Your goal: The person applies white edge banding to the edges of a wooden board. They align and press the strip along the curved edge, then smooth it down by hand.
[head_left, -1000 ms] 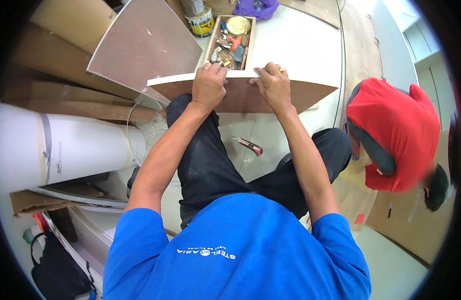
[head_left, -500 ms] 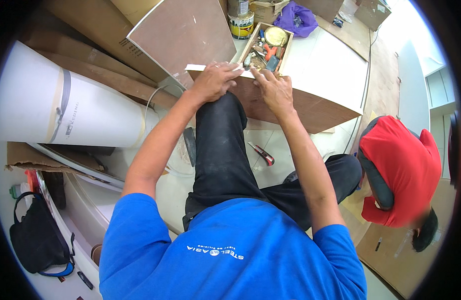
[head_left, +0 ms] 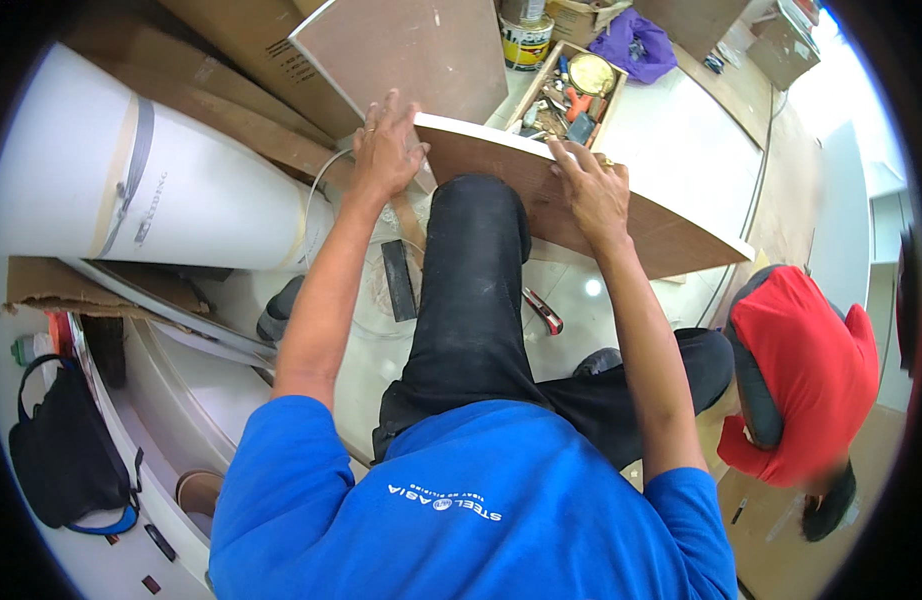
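Note:
A brown wooden panel (head_left: 621, 225) with a white top edge stands on its side in front of my bent knee. At its left end is my left hand (head_left: 386, 155), fingers stretched up and apart, its thumb close to the panel's corner; whether it touches is hard to tell. My right hand (head_left: 593, 195) grips the white edge farther right, fingers bent over it. Just beyond the edge sits a wooden tray (head_left: 613, 118) of hand tools with a round yellowish lid (head_left: 591, 74). On the floor by my knee lie a red utility knife (head_left: 543, 311) and a dark flat block (head_left: 399, 280).
Another brown board (head_left: 411, 60) leans at the back, beside cardboard and a paint can (head_left: 526, 42). A big white roll (head_left: 71, 170) lies at left, above a black bag (head_left: 76, 445). A purple bag (head_left: 633, 45) is behind the tray. At right a person in red (head_left: 806, 370) crouches.
My left hand has left the panel's top edge and opened at its left end. The white piece jutting past that corner no longer shows there. My right hand stays on the edge.

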`<act>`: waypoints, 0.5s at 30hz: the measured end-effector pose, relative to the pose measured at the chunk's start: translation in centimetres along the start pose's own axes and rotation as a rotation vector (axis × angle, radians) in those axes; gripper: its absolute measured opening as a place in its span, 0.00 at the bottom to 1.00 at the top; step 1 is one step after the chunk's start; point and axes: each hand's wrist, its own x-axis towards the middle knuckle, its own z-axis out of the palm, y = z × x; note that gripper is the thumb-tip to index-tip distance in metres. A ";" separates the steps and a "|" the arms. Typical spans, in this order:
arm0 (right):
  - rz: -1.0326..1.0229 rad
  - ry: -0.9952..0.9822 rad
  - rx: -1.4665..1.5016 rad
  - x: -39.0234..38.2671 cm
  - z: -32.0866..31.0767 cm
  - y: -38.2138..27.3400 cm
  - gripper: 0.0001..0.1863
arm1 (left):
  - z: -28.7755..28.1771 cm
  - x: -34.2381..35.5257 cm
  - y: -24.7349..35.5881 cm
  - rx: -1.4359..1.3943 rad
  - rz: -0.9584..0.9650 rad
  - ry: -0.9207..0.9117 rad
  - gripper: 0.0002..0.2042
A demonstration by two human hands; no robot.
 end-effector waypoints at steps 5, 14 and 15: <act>0.051 -0.034 -0.079 -0.4 0.3 -0.2 0.29 | 0.4 0.6 -1.1 -1.368 -0.461 -0.067 0.32; 0.036 0.011 -0.055 -1.0 -0.2 -0.9 0.34 | 5.9 4.1 1.8 -0.947 -0.463 0.378 0.10; 0.018 0.018 -0.072 -1.1 -0.1 -0.9 0.34 | 6.3 3.9 1.5 -0.908 -0.433 0.399 0.09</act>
